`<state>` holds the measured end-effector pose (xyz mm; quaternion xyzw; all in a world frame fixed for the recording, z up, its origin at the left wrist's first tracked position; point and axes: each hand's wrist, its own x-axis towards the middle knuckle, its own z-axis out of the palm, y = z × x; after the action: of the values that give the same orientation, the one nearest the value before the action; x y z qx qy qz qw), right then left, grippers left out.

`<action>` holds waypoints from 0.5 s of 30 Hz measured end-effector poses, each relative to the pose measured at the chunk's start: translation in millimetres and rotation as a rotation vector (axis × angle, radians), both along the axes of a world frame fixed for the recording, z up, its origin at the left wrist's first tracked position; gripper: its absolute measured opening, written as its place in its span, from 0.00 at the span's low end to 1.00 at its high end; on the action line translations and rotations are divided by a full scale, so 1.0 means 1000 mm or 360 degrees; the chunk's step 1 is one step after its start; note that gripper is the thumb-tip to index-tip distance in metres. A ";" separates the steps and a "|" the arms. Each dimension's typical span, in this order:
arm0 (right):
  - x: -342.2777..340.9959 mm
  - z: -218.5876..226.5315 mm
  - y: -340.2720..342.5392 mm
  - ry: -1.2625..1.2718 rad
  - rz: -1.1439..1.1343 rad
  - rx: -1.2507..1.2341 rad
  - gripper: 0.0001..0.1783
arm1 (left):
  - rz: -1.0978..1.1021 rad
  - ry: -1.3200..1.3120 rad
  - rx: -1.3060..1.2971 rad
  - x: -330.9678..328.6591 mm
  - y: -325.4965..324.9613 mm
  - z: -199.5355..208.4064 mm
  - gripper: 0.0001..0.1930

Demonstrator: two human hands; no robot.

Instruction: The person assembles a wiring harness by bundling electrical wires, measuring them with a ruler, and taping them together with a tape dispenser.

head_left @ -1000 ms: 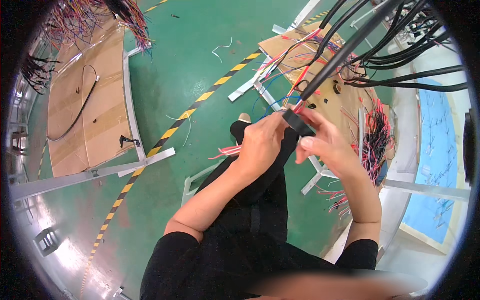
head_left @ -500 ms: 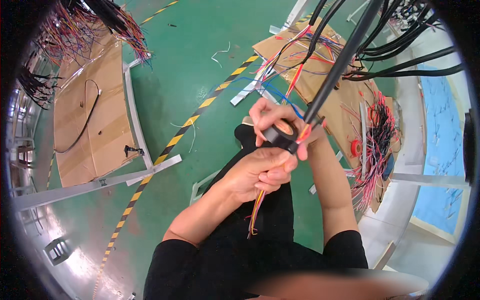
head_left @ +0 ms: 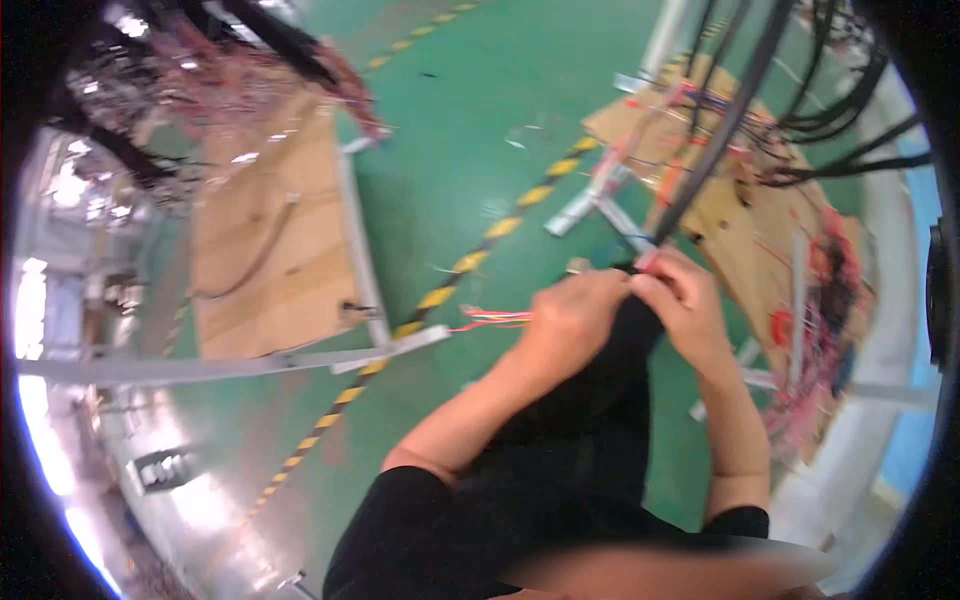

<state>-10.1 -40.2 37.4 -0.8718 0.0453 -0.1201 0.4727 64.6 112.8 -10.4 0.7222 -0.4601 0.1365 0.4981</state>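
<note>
A bundle of thin coloured wires (head_left: 500, 318) is gripped in my left hand (head_left: 572, 318), with the loose ends poking out to the left. Close against it, my right hand (head_left: 690, 300) is closed, thumb and forefinger bent together near the lower end of a long black cable (head_left: 725, 140). Motion blur and the fingers hide what the right fingertips hold. A small dark patch shows just above the meeting point of both hands; I cannot make out what it is. The tape roll cannot be seen.
Cardboard-topped tables stand left (head_left: 270, 240) and right (head_left: 715, 215). Red and black wires (head_left: 830, 310) and a red tape roll (head_left: 781, 326) lie on the right one. More black cables (head_left: 850, 105) hang at the upper right. A striped floor line (head_left: 470, 262) runs between the tables.
The view has shifted, so both tables sit further right. The wire bundle's loose ends have swung from pointing down to pointing left. The black tape roll has gone out of sight.
</note>
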 end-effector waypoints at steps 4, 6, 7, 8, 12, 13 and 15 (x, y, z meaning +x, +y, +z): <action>-0.004 -0.012 -0.001 0.0036 -0.0350 0.0259 0.09 | -0.0056 -0.0095 0.0324 0.011 -0.008 0.003 0.05; -0.005 -0.009 -0.005 0.0012 -0.0336 0.0308 0.10 | -0.0533 0.0732 0.0417 0.022 -0.013 0.021 0.06; -0.005 -0.009 -0.006 -0.0033 -0.0256 0.0281 0.11 | -0.0687 0.0914 0.0444 0.030 -0.010 0.027 0.11; -0.005 -0.006 -0.008 -0.0080 -0.0181 0.0247 0.11 | -0.0682 0.0895 0.0467 0.038 -0.009 0.037 0.11; -0.012 0.009 -0.015 -0.0055 0.0014 0.0480 0.11 | -0.1261 0.1485 0.0890 0.056 -0.011 0.053 0.16; -0.016 0.010 -0.017 0.0054 0.0066 0.0609 0.10 | -0.1376 0.1581 0.0962 0.057 -0.012 0.054 0.16; -0.018 0.007 -0.019 0.0150 0.0101 0.0750 0.10 | -0.1501 0.1671 0.1059 0.056 -0.015 0.051 0.16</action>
<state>-28.1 -59.6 44.5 -0.7431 0.0668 -0.0506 0.6639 121.1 97.5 40.6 0.5318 -0.4394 -0.5945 0.4133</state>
